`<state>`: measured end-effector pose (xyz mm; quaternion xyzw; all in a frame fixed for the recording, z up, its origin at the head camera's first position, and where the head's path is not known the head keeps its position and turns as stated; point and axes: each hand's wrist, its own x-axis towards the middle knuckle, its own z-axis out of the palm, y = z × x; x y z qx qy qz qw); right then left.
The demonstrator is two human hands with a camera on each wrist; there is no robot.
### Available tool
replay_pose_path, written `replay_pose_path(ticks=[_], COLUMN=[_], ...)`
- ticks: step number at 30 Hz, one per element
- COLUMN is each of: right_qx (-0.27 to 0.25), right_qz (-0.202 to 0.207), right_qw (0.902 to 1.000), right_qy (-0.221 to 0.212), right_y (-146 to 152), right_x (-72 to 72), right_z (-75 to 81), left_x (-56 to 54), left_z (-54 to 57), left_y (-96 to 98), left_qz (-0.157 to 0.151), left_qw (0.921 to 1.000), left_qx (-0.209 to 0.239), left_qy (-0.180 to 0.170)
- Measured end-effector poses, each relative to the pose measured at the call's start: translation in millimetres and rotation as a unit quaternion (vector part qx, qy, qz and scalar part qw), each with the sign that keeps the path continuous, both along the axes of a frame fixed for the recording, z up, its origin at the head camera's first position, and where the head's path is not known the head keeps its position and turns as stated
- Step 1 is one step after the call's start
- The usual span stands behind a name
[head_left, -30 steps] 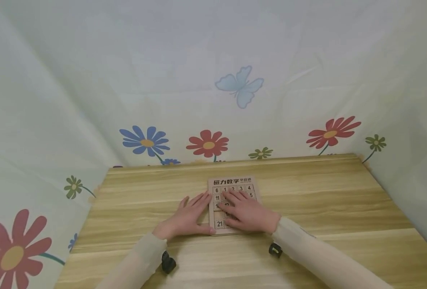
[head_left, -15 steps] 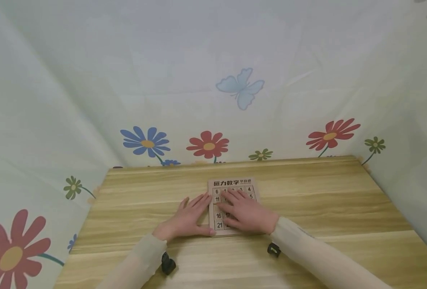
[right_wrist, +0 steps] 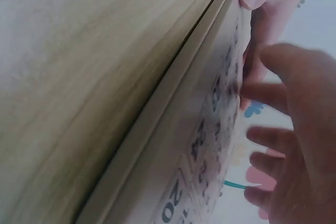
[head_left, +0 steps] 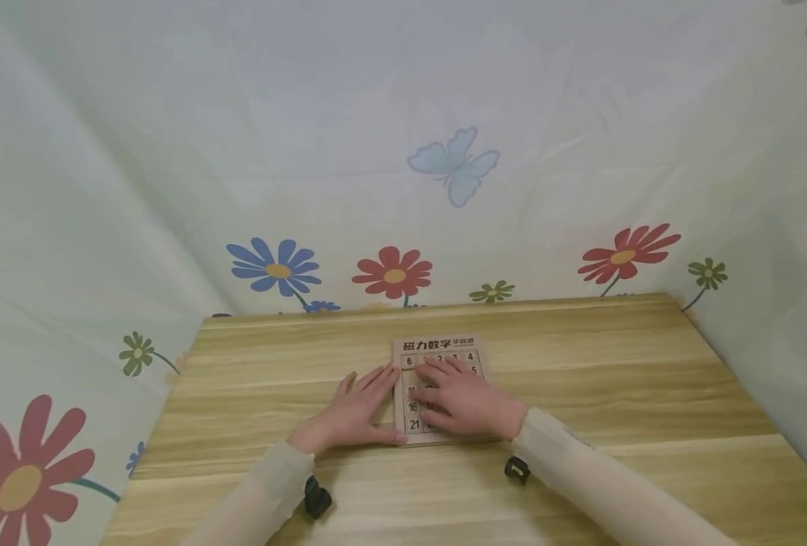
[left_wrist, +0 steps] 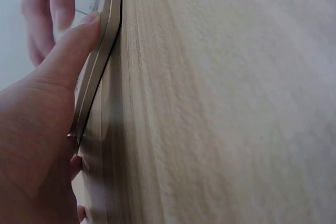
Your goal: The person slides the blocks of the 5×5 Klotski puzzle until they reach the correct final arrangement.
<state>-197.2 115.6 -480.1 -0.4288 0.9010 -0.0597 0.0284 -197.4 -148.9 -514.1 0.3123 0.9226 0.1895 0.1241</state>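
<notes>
A wooden number slide puzzle [head_left: 408, 440] lies flat on the table, with Chinese lettering along its top and rows of square numbered tiles. In the head view a gap shows in the left column beneath tile 6 [head_left: 409, 361], with tile 16 [head_left: 412, 407] and tile 21 [head_left: 414, 425] lower down. My left hand [head_left: 349, 417] steadies the board, its straight fingers at the left edge and its thumb on the lower left corner. Over the tiles my right hand [head_left: 468, 398] is spread, an extended finger at the left column; it covers much of the middle and right tiles.
The wood-grain table [head_left: 601, 364] extends around the board on all sides. Behind it hangs a pale cloth [head_left: 294, 152] printed with flowers and a butterfly, meeting the table's back edge. Black wrist cameras [head_left: 317, 498] sit below both cuffs.
In the left column tile 16 slid down first, then tile 11, so the gap moved up to just under tile 6. My right fingers shifted slightly; the left hand stayed in place.
</notes>
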Motion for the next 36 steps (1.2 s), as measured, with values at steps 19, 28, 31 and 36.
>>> replay_pose_path(ticks=[19,28,31,36], right_qx=[-0.027,-0.030,-0.034,-0.032], right_qz=[-0.055,-0.146,-0.146,-0.140], right_qw=[0.9978,0.9888,0.9887,0.9894], right_qy=[-0.026,0.000,-0.008,-0.024], right_y=[1,7,0,-9], right_x=[-6.0,-12.9,-15.4,-15.7], right_z=[1.0,-14.1,-15.6,-11.8], left_x=[0.4,1.1,0.7,-0.3], left_z=[5.5,3.4,3.8,3.5], left_y=[1.6,0.8,0.9,1.1], left_qz=[0.004,0.003,0.004,0.004], left_qw=[0.9996,0.9994,0.9995,0.9993], left_qx=[-0.028,-0.036,-0.033,-0.038], left_qy=[0.006,0.002,0.001,0.001])
